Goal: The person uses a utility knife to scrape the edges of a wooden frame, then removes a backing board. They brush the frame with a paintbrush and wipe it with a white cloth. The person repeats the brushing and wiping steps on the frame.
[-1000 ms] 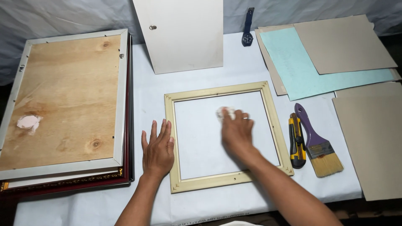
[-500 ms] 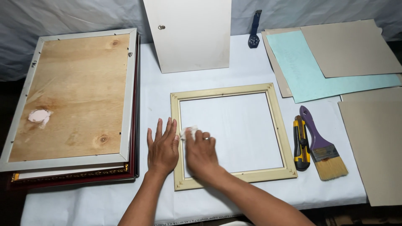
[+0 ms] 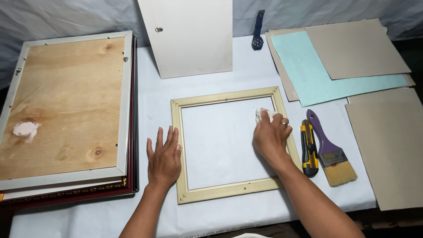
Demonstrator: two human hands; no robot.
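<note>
A square, pale cream wooden picture frame (image 3: pixel 229 143) with glass in it lies flat on the white sheet (image 3: pixel 150 101) covering the table, in the lower middle of the picture. The left hand (image 3: pixel 164 156) rests palm down with its fingers spread wide, pressing on the frame's left rail and the sheet just beside it; it holds nothing. The right hand (image 3: pixel 271 136) is over the upper right part of the glass, close to the frame's right rail, its fingers curled around a small crumpled white cloth (image 3: pixel 263 114) that is pressed against the glass. Just right of the frame lie a yellow and black utility knife (image 3: pixel 309 147) and, touching or nearly touching it, a flat paintbrush with a purple handle and pale bristles (image 3: pixel 331 152). In the upper right is a stack of sheets: a light blue-green paper (image 3: pixel 317 75) between grey-brown cardboard sheets (image 3: pixel 357 48), with another grey-brown cardboard panel (image 3: pixel 392 145) at the right edge. At the top middle a white rectangular board with a small metal hanger (image 3: pixel 189 35) leans upright, and a dark blue wristwatch (image 3: pixel 258 31) lies beside it. On the left is a stack of larger frames (image 3: pixel 66 105), the top one face down, showing its plywood back in a silver-grey rim, with a pinkish-white patch (image 3: pixel 25 130) near its left edge.
</note>
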